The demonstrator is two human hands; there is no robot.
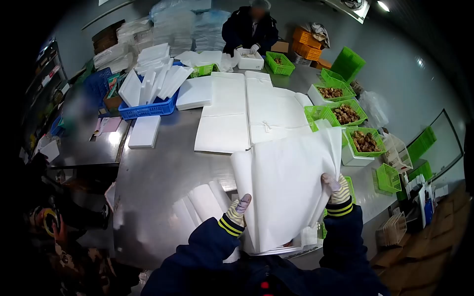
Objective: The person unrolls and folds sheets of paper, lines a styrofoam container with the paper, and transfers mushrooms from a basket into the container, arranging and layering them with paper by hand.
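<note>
A large white sheet (291, 187) hangs between my two gloved hands, above the near part of the metal table. My left hand (242, 204) grips its left edge, thumb in front. My right hand (333, 183) pinches the right edge, where the sheet folds; its other fingers are hidden. Beneath the sheet's lower edge a bit of a white tray (291, 249) shows, its contents mostly covered. Beyond the sheet, flat white sheets (222, 121) lie on the table. More white folded sheets (197, 204) rest beside my left sleeve.
White lids fill a blue basket (148, 109) at the left. Green baskets (345, 112) with brown pieces line the right side. A person (251, 29) stands at the far end by a white box (248, 59). Another person's hand (59, 229) shows at lower left.
</note>
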